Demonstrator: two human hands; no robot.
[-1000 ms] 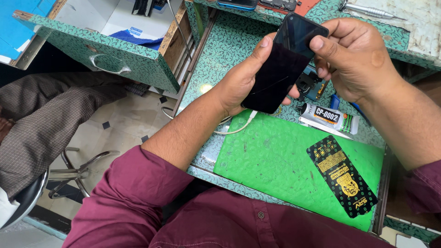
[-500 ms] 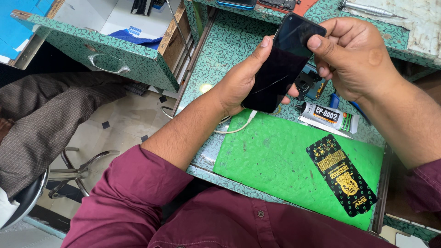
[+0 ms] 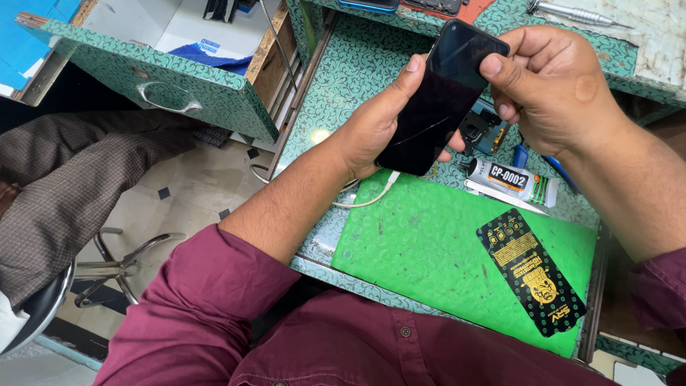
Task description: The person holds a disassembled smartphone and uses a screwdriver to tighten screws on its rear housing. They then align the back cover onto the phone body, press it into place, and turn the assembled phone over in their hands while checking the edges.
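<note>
Slim black glass-fronted smartphone [image 3: 439, 100]: cracked, likely fragile and slick. Left hand [image 3: 379, 125] cradles long edges; right hand [image 3: 554, 89] pinches top corner. Best held by edges.

Patterned teal workbench [image 3: 343, 93], green mat [image 3: 429, 250], glue tube [image 3: 511, 179], white cable [image 3: 371, 196]

A dark, unlit phone screen [image 3: 437, 100], rectangular with a thin scratch across it, is held tilted above the bench's far edge; a small tube with a black-and-white label [image 3: 509, 176] lies just beyond the green mat's [image 3: 429, 250] far edge; a long black card with yellow print [image 3: 531, 270] rests slantwise near the mat's right edge.
</note>
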